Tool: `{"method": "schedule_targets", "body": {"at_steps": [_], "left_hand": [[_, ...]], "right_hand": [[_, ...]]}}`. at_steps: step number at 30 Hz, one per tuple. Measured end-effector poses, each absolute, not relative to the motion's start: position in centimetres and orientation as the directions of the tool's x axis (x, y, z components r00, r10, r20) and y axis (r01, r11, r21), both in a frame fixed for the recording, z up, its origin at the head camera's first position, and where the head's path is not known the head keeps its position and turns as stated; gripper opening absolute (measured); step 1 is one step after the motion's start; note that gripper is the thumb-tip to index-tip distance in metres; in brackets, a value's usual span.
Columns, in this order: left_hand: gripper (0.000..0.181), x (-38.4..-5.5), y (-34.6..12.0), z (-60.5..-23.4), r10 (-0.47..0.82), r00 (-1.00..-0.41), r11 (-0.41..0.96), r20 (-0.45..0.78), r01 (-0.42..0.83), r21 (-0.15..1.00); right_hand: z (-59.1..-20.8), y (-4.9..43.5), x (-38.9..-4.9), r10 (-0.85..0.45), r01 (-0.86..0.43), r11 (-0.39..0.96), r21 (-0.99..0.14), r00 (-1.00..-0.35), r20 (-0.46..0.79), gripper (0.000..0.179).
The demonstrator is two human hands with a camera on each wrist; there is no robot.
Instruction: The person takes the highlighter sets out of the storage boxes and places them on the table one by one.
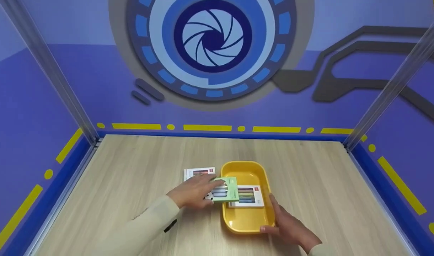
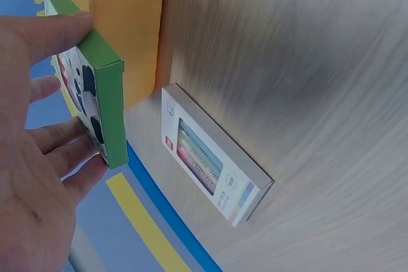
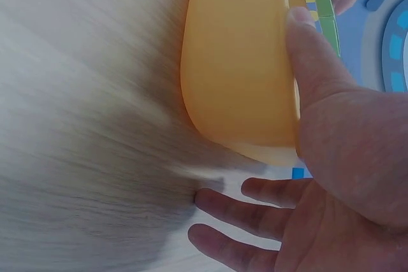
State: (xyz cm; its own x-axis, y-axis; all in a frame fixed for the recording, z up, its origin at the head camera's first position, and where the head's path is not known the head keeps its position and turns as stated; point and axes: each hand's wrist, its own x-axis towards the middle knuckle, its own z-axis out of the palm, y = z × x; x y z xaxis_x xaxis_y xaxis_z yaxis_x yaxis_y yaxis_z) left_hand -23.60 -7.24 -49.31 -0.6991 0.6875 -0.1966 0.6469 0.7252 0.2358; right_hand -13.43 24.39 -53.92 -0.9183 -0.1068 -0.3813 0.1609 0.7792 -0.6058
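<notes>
Head: the left hand (image 1: 192, 192) holds a green pen box (image 1: 232, 190) above the left rim of a yellow tray (image 1: 243, 219) containing a white pen box (image 1: 250, 196). Left wrist: thumb and fingers pinch the green edges; likely loading, needing careful lowering next. Right wrist: the right hand (image 3: 347, 170), fingers loosely extended, thumb on the rim.

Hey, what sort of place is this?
Possibly a purpose-built booth or workstation rather than an ordinary room: purple walls with a large wheel-like design, straight corner posts, and a plain wood-look table between them.
</notes>
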Motion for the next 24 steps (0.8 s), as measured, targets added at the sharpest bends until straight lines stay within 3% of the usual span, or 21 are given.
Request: {"method": "schedule_targets", "body": {"at_steps": [24], "left_hand": [[0.07, -23.62, -8.18, -49.57, 0.678, -0.708, 0.733, -0.196, 0.631, 0.255]], "right_hand": [[-53.83, 24.25, -13.33, -0.079, 0.188, 0.78, -0.597, -0.917, -0.392, 0.123]]}}
